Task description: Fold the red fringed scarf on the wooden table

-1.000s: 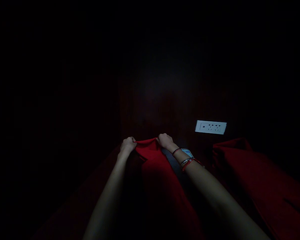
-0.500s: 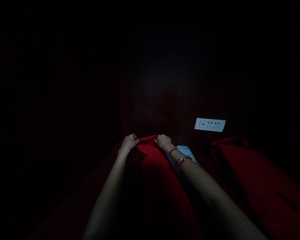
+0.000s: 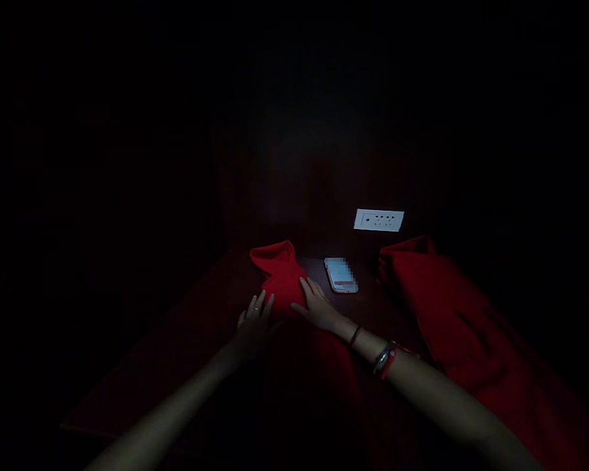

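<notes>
A red cloth item (image 3: 287, 284), perhaps a garment, lies lengthwise on the dark table, its far end folded and slightly raised. My left hand (image 3: 255, 327) rests at its left edge, fingers spread, with a ring on one finger. On the right side of the cloth lies my right hand (image 3: 318, 306), fingers apart and palm down. A thin band and bracelets circle my right wrist. The near part of the cloth fades into shadow, so its full shape is hidden.
A lit phone (image 3: 340, 275) lies just beyond my right hand. Farther right is a second folded red cloth (image 3: 451, 307). A white socket panel (image 3: 379, 220) sits on the dark wall behind. The table's left edge (image 3: 93, 428) is faintly visible; most surroundings are black.
Both hands have let go of the cloth's far end and come back nearer, now spread flat on it. The phone shows fully, and the view has shifted slightly.
</notes>
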Tool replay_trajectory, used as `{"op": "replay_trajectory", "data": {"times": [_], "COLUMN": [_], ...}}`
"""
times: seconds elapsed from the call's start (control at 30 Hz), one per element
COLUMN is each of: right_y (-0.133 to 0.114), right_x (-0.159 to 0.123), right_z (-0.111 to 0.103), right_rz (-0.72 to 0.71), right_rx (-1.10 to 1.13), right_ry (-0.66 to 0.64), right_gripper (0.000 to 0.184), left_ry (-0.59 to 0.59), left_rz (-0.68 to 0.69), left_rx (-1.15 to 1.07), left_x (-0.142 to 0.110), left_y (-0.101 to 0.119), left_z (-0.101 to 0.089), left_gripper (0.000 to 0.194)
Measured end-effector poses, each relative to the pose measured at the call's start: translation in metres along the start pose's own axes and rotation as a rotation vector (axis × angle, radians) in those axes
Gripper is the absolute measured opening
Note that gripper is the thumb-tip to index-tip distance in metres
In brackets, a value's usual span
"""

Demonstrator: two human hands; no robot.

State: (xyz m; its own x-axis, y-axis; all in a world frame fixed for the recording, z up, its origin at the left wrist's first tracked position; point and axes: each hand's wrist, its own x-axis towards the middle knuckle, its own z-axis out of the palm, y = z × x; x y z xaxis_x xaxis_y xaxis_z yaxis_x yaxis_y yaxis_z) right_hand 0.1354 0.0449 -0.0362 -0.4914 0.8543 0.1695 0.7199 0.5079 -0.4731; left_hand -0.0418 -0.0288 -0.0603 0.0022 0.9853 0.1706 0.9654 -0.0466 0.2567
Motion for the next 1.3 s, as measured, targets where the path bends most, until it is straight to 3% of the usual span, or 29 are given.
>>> {"op": "replay_trajectory", "data": {"times": [0.17, 0.33, 0.43, 0.6, 0.7, 0.8, 0.87, 1.0, 1.13, 1.2, 1.3], "right_y": [0.005, 0.007, 0.005, -0.006, -0.012, -0.008, -0.001, 0.017, 0.028, 0.026, 0.012], "right_x": [-0.034, -0.081, -0.097, -0.092, -0.088, -0.091, -0.093, -0.092, -0.085, -0.078, -0.064], "right_z": [0.005, 0.008, 0.003, -0.023, -0.029, -0.026, -0.027, -0.038, -0.051, -0.054, -0.049], "right_rz": [0.061, -0.021, -0.01, 0.128, 0.225, 0.174, 0.137, 0.057, 0.006, 0.022, 0.054], "right_rx": [0.078, 0.044, -0.009, 0.069, 0.053, 0.038, 0.031, 0.081, 0.099, 0.048, -0.003], "right_ry": [-0.053, -0.071, -0.121, -0.195, -0.236, -0.219, -0.205, -0.276, -0.363, -0.309, -0.092], "right_gripper": [0.072, 0.068, 0.066, 0.075, 0.08, 0.077, 0.071, 0.063, 0.065, 0.06, 0.05], "left_ry": [-0.062, -0.145, -0.148, 0.009, -0.063, -0.06, -0.015, 0.018, -0.088, -0.147, -0.191], "left_rz": [-0.042, 0.002, -0.013, -0.174, -0.394, -0.541, -0.577, -0.547, -0.42, -0.307, -0.208], "left_rx": [0.032, 0.002, -0.084, -0.524, -0.821, -1.114, -1.197, -1.219, -1.219, -1.155, -1.048], "left_x": [-0.019, -0.052, -0.059, -0.014, 0.024, 0.052, 0.062, 0.068, 0.068, 0.069, 0.072], "left_y": [0.013, 0.014, 0.012, 0.006, 0.002, -0.004, -0.008, -0.015, -0.02, -0.023, -0.025], "left_z": [0.003, 0.004, 0.007, -0.01, -0.019, -0.018, -0.014, -0.009, -0.014, -0.017, -0.019], "left_gripper": [0.067, 0.063, 0.059, 0.057, 0.05, 0.041, 0.034, 0.02, 0.026, 0.028, 0.034]}}
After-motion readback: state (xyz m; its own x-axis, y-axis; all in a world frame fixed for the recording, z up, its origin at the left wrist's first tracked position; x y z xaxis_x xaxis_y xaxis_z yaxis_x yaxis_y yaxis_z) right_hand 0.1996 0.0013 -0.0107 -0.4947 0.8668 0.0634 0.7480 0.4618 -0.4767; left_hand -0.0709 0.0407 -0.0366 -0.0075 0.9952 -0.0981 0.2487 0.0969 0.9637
